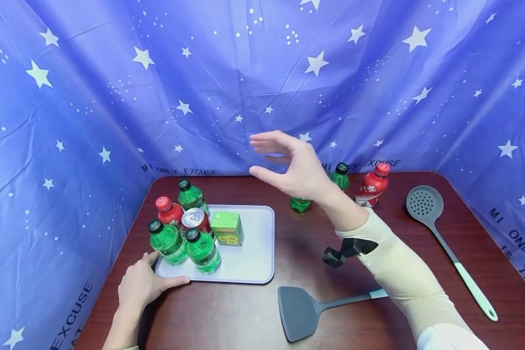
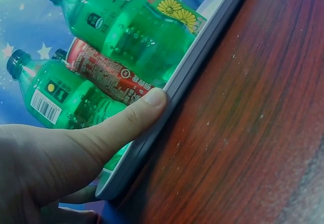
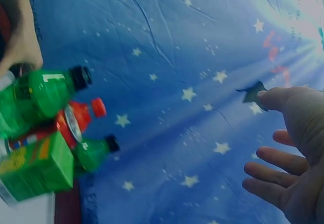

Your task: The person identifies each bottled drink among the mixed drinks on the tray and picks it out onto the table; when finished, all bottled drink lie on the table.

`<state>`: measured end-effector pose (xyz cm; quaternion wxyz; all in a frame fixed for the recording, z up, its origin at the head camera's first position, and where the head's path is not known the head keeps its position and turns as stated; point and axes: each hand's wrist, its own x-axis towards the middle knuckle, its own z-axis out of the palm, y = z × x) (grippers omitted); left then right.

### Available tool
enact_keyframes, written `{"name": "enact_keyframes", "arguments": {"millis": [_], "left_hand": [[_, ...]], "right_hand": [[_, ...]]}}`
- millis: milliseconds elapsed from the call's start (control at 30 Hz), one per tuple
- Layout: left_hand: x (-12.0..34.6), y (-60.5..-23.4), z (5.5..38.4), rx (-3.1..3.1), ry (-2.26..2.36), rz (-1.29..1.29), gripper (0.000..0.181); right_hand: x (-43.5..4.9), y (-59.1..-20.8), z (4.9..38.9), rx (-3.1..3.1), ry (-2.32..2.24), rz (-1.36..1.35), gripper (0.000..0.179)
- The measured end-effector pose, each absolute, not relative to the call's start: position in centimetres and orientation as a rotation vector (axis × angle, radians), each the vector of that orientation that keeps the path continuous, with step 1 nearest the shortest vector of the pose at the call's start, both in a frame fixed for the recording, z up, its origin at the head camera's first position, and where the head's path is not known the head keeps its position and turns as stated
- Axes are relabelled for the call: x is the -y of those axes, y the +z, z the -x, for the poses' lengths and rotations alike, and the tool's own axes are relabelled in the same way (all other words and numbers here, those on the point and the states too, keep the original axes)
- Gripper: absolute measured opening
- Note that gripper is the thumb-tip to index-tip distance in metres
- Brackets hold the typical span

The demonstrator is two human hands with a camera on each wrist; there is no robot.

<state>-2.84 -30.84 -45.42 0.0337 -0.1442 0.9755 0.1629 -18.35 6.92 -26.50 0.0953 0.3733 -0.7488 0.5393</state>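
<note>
My left hand [image 1: 140, 282] grips the near left corner of a white tray [image 1: 255, 243]. In the left wrist view the thumb [image 2: 134, 116] lies along the tray's rim, with fingers at its underside. Crowded on the tray's left side are green bottles with black caps [image 1: 204, 253], a red bottle [image 1: 169, 214], a red can [image 1: 195, 218] with a silver top, and a green drink carton [image 1: 227, 228] with yellow flowers. My right hand [image 1: 295, 167] is raised over the far middle of the table, fingers spread and holding nothing; it shows at the right edge of the right wrist view.
A green bottle [image 1: 300, 204], partly behind my right arm, and a red bottle [image 1: 375, 183] stand at the back. A grey spatula [image 1: 297, 311] lies near the front, under my right forearm. At the right lies a grey skimmer [image 1: 425, 201]. A blue starry curtain [image 1: 236, 73] encloses the table.
</note>
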Motion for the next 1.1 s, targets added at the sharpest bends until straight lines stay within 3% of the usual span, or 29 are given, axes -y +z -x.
{"name": "enact_keyframes", "arguments": {"millis": [467,1100], "left_hand": [[30.6,-45.5,3.0,-2.992,0.500,0.452,0.135],[30.8,-45.4,2.8,-3.006,0.507,0.453,0.132]], "right_hand": [[-0.8,-31.7,15.6,2.312,1.603,-1.308,0.054],[3.6,-36.6,13.1,2.353,1.259,-1.564,0.061]]}}
